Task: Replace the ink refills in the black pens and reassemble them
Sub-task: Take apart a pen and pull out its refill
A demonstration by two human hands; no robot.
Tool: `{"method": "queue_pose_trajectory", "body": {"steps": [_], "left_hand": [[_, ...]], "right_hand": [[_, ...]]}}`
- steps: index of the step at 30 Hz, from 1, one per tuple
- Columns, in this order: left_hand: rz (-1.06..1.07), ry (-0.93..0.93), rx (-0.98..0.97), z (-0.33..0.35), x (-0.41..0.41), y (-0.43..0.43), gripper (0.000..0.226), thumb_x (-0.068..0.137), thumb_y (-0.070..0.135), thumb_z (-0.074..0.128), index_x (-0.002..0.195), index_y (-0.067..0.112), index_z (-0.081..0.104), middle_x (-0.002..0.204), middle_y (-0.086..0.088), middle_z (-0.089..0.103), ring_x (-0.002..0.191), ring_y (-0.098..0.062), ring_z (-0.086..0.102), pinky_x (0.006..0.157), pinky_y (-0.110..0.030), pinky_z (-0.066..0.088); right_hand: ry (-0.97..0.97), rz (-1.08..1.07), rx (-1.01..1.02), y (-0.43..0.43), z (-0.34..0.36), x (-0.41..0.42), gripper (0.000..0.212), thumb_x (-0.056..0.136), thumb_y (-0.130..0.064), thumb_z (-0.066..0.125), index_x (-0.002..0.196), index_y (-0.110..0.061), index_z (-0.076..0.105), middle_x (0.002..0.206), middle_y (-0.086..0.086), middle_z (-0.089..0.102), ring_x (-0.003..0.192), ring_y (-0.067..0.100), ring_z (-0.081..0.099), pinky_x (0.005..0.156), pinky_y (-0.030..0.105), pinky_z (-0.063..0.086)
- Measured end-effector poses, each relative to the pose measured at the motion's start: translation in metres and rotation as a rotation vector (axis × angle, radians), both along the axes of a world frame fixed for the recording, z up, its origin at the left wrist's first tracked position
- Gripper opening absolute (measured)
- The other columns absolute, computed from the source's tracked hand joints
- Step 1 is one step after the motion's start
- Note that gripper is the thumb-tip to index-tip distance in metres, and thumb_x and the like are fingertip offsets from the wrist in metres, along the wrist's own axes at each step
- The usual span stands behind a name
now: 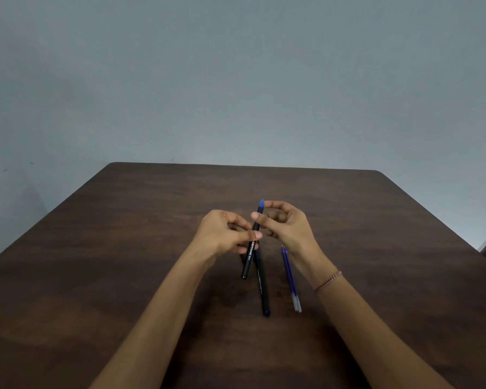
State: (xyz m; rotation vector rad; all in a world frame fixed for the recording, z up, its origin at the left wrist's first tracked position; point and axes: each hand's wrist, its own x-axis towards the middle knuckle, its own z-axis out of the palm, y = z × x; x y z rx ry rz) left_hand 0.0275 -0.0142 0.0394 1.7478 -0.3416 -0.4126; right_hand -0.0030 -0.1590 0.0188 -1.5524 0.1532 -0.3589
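Two bare hands raised above a dark brown wooden table (124, 262), working on one slim black plastic pen (251, 245) with white lettering along its barrel. Left hand (225, 234) closed around the middle of the barrel, thumb pressed across the front of it, fingers curled behind. Right hand (285, 224) pinching the pen's upper end between thumb and forefinger, just under a short blue tip (261, 204) that sticks up past the fingertips (remaining fingers loosely curled, touching nothing that can be made out). Held pen tilted slightly, top leaning away from the camera and a little to the right, lower end hanging free above the tabletop.

Flat on the table directly beneath, a second black pen (263, 287) of the same kind, lying lengthwise toward the camera, its near end dark blue; upper part hidden behind the held pen and the left hand. Just to its right, apart from it, two thin blue ink refills (290, 276) with clear near ends, lying side by side and touching, far ends tucked under the right wrist. Thin beaded bracelet (328, 281) around the right wrist. Plain grey wall (236, 80) behind the table's far edge.
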Motion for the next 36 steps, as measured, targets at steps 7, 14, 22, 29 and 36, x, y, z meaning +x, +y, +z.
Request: {"method": "queue_pose_trajectory", "body": {"steps": [7, 14, 22, 29, 36], "left_hand": [[-0.005, 0.021, -0.008, 0.0000, 0.0007, -0.0002, 0.017, 0.071, 0.005, 0.078, 0.082, 0.001, 0.065, 0.070, -0.013, 0.070, 0.059, -0.015, 0.071, 0.049, -0.019, 0.054], [-0.031, 0.035, 0.002, 0.0010, 0.0011, 0.0002, 0.022, 0.071, 0.006, 0.077, 0.087, -0.002, 0.064, 0.068, -0.011, 0.071, 0.057, -0.013, 0.070, 0.048, -0.019, 0.054], [-0.071, 0.048, 0.017, -0.0005, 0.0014, 0.0004, 0.025, 0.074, 0.003, 0.075, 0.094, -0.005, 0.063, 0.075, -0.015, 0.070, 0.060, -0.016, 0.071, 0.057, -0.024, 0.059], [-0.085, 0.039, 0.034, -0.0019, 0.0026, 0.0018, 0.024, 0.072, 0.005, 0.076, 0.092, -0.003, 0.064, 0.073, -0.012, 0.072, 0.063, -0.017, 0.072, 0.054, -0.022, 0.057], [-0.104, 0.057, 0.017, -0.0046, 0.0021, -0.0007, 0.016, 0.072, 0.000, 0.076, 0.082, 0.000, 0.064, 0.069, -0.012, 0.070, 0.057, -0.017, 0.071, 0.051, -0.022, 0.057]], "right_hand": [[0.009, 0.064, 0.088, 0.0021, 0.0025, -0.0001, 0.023, 0.089, -0.006, 0.054, 0.110, -0.009, 0.063, 0.090, 0.007, 0.069, 0.081, 0.018, 0.065, 0.073, 0.030, 0.054], [0.029, 0.014, 0.017, 0.0005, 0.0001, 0.0024, 0.038, 0.077, -0.016, 0.074, 0.111, -0.010, 0.059, 0.076, 0.005, 0.065, 0.077, 0.018, 0.065, 0.078, 0.032, 0.055], [0.047, 0.035, 0.065, 0.0005, 0.0019, 0.0021, 0.025, 0.088, -0.011, 0.059, 0.113, -0.007, 0.060, 0.086, 0.006, 0.068, 0.078, 0.013, 0.065, 0.070, 0.025, 0.053], [0.076, -0.015, -0.076, -0.0007, 0.0016, 0.0003, 0.038, 0.076, -0.017, 0.075, 0.109, -0.009, 0.057, 0.077, 0.004, 0.067, 0.065, 0.010, 0.062, 0.064, 0.020, 0.053], [0.052, 0.120, 0.118, 0.0024, 0.0031, -0.0013, 0.026, 0.090, 0.000, 0.049, 0.115, -0.006, 0.055, 0.086, 0.011, 0.070, 0.073, 0.014, 0.067, 0.067, 0.020, 0.056]]}}
